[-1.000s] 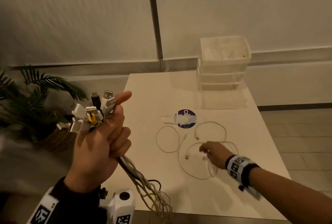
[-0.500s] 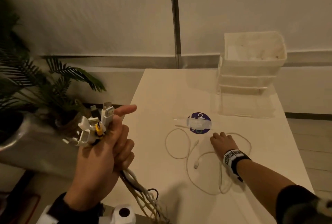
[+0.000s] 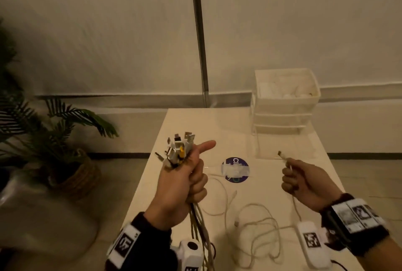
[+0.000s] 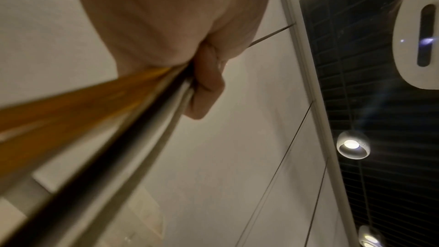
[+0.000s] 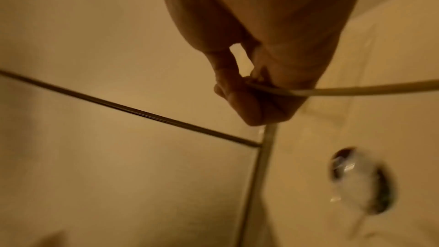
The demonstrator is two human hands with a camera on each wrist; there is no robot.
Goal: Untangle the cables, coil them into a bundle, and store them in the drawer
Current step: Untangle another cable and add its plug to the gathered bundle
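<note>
Your hands were apart above the tabletop (image 3: 187,123): your left hand (image 3: 178,188) gripped the cable bundle (image 3: 179,151), your right hand (image 3: 304,181) pinched a loose white cable (image 3: 256,227) trailing onto it.

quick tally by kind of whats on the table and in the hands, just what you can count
cable bundle, gripped in the left hand: 1 (strands too tangled to count)
loose white cables, one end pinched in the right hand: looks like 2
drawer unit: 1
round blue sticker: 1
total: 5
</note>
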